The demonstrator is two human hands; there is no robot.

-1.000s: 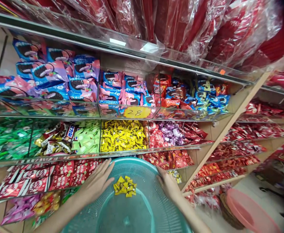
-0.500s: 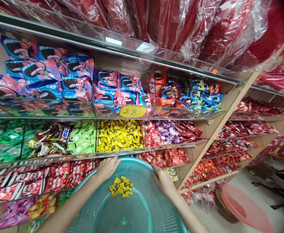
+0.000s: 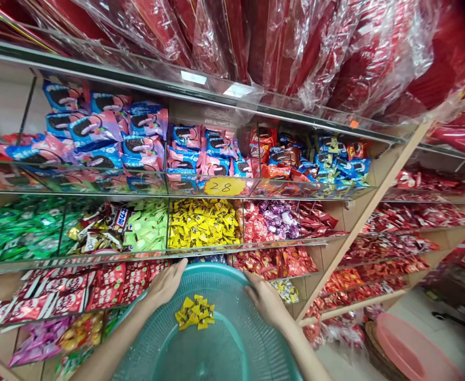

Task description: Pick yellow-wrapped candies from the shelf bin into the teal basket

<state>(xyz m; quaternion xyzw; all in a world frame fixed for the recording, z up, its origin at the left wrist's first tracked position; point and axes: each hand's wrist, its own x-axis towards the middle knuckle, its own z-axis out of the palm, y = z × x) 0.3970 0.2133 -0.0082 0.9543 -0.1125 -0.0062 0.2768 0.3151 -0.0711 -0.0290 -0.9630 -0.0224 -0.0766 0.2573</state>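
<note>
Both hands grip the rim of a large teal plastic basket (image 3: pixel 212 272) with perforated sides, tilted toward me. My left hand (image 3: pixel 168 283) closes over the rim at the upper left, its thumb along the edge. On the upper right side, my right hand (image 3: pixel 265 297) is wrapped round the rim, its fingertips inside. A small heap of yellow wrapped candies (image 3: pixel 195 312) lies inside, toward the far side. Just beyond the basket, a shelf bin holds many more yellow candies (image 3: pixel 204 222) of the same look.
Blue and pink cookie packs (image 3: pixel 93 132) fill the shelf above, with a yellow price tag (image 3: pixel 225 186) reading 28. Green-wrapped sweets (image 3: pixel 21 227) sit left, purple ones (image 3: pixel 282 218) right. A wooden upright (image 3: pixel 359 227) divides the shelving. A pink basket (image 3: pixel 411 344) stands on the floor at right.
The view has shifted a little, so the shelves sit farther right and slightly lower. My left hand sits slightly farther left and lower on the rim; both hands still hold the basket.
</note>
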